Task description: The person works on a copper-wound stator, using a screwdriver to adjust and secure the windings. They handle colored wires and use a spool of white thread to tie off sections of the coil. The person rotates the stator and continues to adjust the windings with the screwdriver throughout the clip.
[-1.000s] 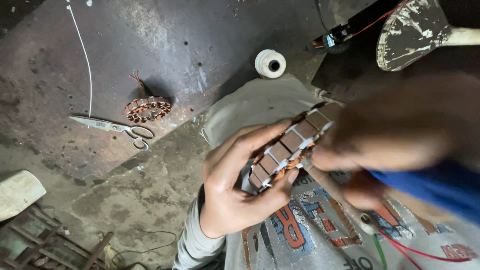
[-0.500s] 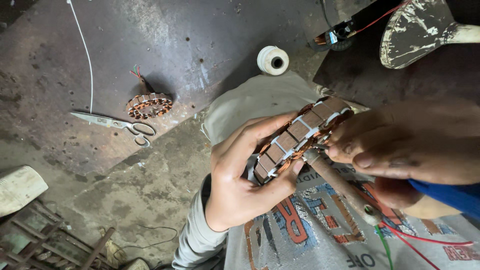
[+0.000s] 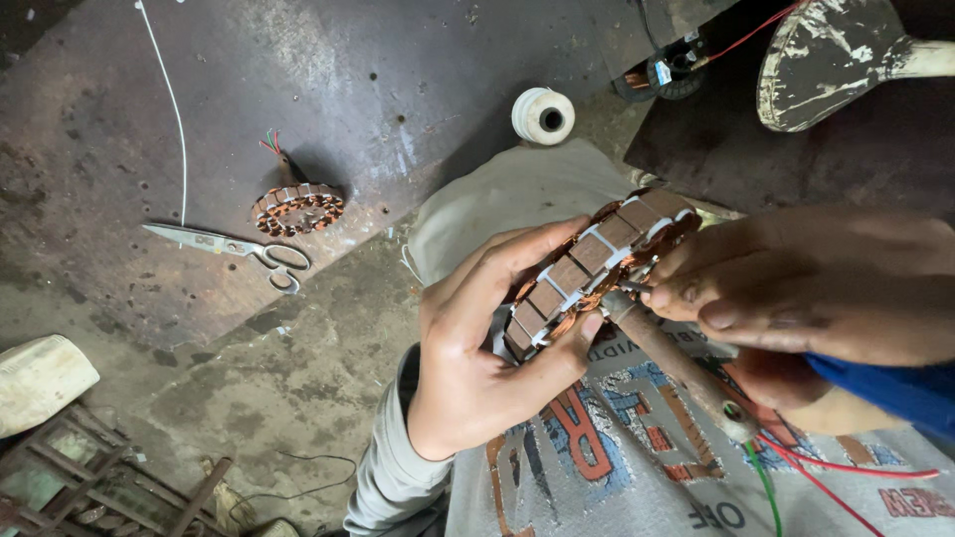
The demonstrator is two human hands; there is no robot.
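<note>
My left hand [image 3: 477, 368], in a grey sleeve, grips a ring-shaped motor stator [image 3: 587, 268] with copper windings and white slot liners, thumb below and fingers over its rim. My right hand [image 3: 806, 288] comes in from the right, its fingertips at the stator's lower edge, closed around a rusty rod-shaped tool [image 3: 676, 363]. The tool's tip touches the windings. Red and green wires [image 3: 796, 467] trail from its far end. Both hands are over a printed woven sack [image 3: 617, 467].
On the dark metal plate [image 3: 378, 89] lie a second wound stator [image 3: 298, 207], scissors [image 3: 234, 249] and a white thread spool [image 3: 543, 115]. A paint-stained paddle-shaped blade [image 3: 826, 60] is at the top right. A pale block [image 3: 40, 383] and a metal frame [image 3: 90, 477] sit at the lower left.
My right hand has settled lower against the stator, and the rod tool's tip now rests on the windings. My left hand keeps its grip and has shifted slightly right.
</note>
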